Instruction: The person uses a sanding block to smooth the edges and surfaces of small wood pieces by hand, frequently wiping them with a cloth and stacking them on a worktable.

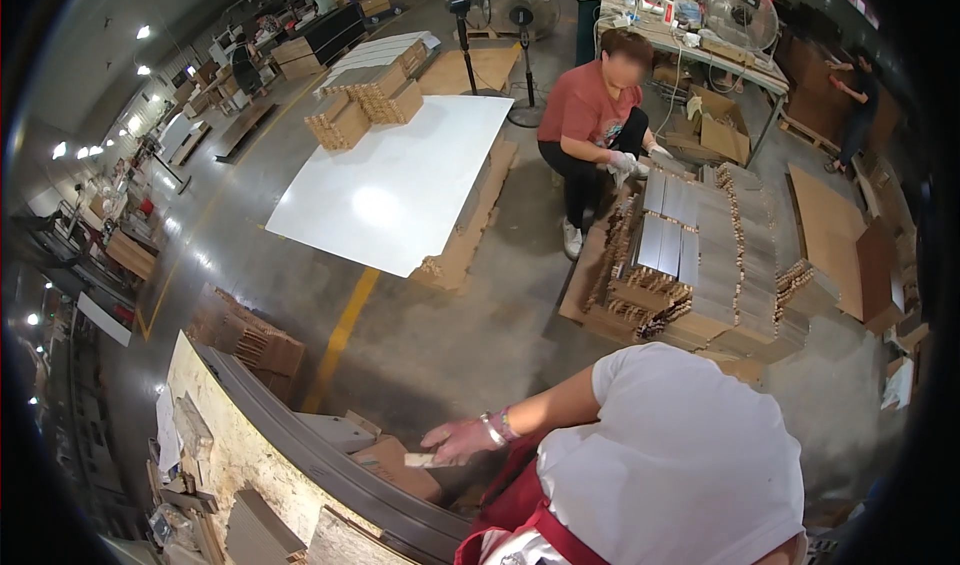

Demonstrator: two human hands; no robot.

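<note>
My right hand [462, 442], with bracelets at the wrist, reaches out past the bench edge. Its fingers are closed on a small pale block [424, 460], whose exact kind I cannot make out. Below and beside the hand is an open brown carton [398, 473], with a grey panel piece [335, 431] next to it. A long dark grey panel [300, 443] runs along the edge of the worn, pale-topped bench [268, 465]. My left hand is out of sight.
A co-worker [595, 115] in gloves squats by stacked grey-faced boards [690, 235]. A large white sheet [400, 190] carries bundled strips [365, 110]. Brown boards [250, 340] are stacked behind the bench. Grey strips [262, 530] lie on it. Standing fans [524, 55] and a cluttered table [690, 40] are farther back.
</note>
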